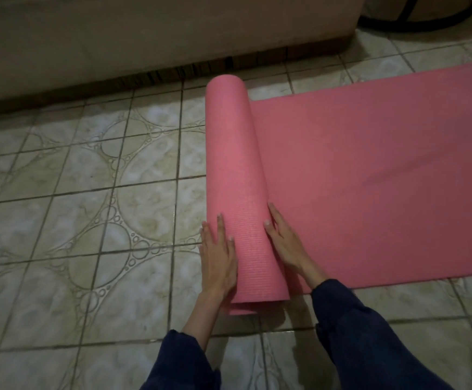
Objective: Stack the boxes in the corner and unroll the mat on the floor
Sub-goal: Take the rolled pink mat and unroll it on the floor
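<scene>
The pink mat (pixel 370 175) lies partly unrolled on the tiled floor (pixel 88 192), its roll (pixel 237 178) just in front of the beige sofa (pixel 144 32). The left hand (pixel 219 257) and right hand (pixel 288 246) press flat, fingers straight, on either side of the roll's near end

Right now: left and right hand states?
Left hand: open, flat against the rolled mat.
Right hand: open, fingers straight on the roll's other side.

Dim indoor lighting, soft image throughout.
Faint glare on the floor tiles (pixel 68 192); deep shadow under the sofa (pixel 116 32) edge; corners darken, straight lines bow outward, fine detail is smeared and grainy.
</scene>
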Motion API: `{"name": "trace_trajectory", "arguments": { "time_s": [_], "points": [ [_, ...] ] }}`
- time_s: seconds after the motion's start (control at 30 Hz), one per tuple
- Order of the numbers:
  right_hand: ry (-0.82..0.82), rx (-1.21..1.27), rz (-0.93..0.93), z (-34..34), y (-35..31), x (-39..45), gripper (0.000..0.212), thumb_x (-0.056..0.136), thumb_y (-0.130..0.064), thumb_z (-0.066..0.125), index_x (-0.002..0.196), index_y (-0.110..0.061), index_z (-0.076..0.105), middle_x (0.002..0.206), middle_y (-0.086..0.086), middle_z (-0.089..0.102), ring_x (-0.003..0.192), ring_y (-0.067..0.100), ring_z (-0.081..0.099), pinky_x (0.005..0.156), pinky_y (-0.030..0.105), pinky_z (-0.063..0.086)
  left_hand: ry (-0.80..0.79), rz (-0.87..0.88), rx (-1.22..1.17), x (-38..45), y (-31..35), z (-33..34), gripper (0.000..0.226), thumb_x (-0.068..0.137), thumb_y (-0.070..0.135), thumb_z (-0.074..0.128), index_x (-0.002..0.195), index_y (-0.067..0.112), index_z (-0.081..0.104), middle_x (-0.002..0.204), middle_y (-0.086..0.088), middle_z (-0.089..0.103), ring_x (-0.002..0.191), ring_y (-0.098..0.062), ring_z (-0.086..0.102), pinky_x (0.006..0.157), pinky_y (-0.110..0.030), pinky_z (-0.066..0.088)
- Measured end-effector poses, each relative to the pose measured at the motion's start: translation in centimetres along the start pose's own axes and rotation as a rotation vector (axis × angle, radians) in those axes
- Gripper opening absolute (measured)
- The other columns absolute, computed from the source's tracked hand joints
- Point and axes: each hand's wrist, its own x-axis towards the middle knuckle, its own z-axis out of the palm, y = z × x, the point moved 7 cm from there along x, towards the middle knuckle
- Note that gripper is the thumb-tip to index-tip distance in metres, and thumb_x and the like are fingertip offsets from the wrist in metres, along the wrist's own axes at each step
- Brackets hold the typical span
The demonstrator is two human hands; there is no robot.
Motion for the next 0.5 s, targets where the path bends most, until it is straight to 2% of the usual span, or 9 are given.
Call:
{"name": "trace_trajectory", "arguments": {
  "time_s": [0.17, 0.27, 0.33, 0.43, 0.5],
  "points": [
    [0.067, -0.106, -0.113, 2.6, -2.5, 0.3, 0.054, 0.1, -0.032, 0.036, 0.149, -0.024, 0.015, 0.155, -0.009, 0.017, 0.138, 0.0, 0.016, 0.113, 0.02, 0.012, 0.044, -0.007, -0.154, 0.3, -1.7, -1.5, 0.054, 0.099, 0.045, 0.018, 0.149, 0.037, -0.001, 0.161, -0.002, -0.007, 0.148, -0.015, -0.003, 0.122, -0.042, 0.009],
    [0.078, -0.101, -0.203, 4.4, -3.8, 0.6, 0.05, 0.099, -0.029, 0.038, 0.147, -0.022, 0.025, 0.155, -0.003, 0.024, 0.141, 0.006, 0.023, 0.118, 0.026, 0.017, 0.084, -0.044, -0.225, 0.9, -3.2, -2.9, 0.056, 0.099, 0.043, 0.021, 0.151, 0.033, 0.002, 0.161, 0.0, -0.001, 0.148, -0.013, -0.003, 0.121, -0.035, 0.003],
    [0.103, -0.098, -0.154, 5.6, -3.7, 1.3, 0.05, 0.101, -0.029, 0.035, 0.148, -0.021, 0.02, 0.157, -0.002, 0.02, 0.145, 0.01, 0.018, 0.118, 0.026, 0.013, 0.081, -0.065, -0.2, 1.4, -4.3, -4.0, 0.056, 0.1, 0.041, 0.022, 0.151, 0.03, 0.001, 0.161, -0.001, -0.001, 0.148, -0.013, -0.003, 0.12, -0.033, 0.002],
    [0.024, -0.102, -0.03, 8.8, -3.4, 2.1, 0.057, 0.101, -0.035, 0.029, 0.15, -0.021, 0.004, 0.159, -0.003, 0.005, 0.147, 0.01, 0.006, 0.117, 0.025, 0.005, 0.07, -0.064, -0.145, 1.7, -5.8, -5.3, 0.058, 0.099, 0.043, 0.021, 0.15, 0.031, -0.002, 0.161, -0.002, -0.003, 0.148, -0.014, -0.004, 0.122, -0.036, 0.003],
    [0.027, -0.139, -0.073, 10.8, -4.2, 2.1, 0.059, 0.1, -0.038, 0.032, 0.15, -0.023, 0.004, 0.16, -0.004, 0.004, 0.146, 0.008, 0.003, 0.118, 0.028, 0.004, 0.072, -0.076, -0.115, 1.9, -7.1, -6.2, 0.059, 0.099, 0.045, 0.022, 0.15, 0.032, -0.004, 0.161, -0.003, -0.003, 0.149, -0.016, -0.002, 0.122, -0.038, 0.005]
  ]
}}
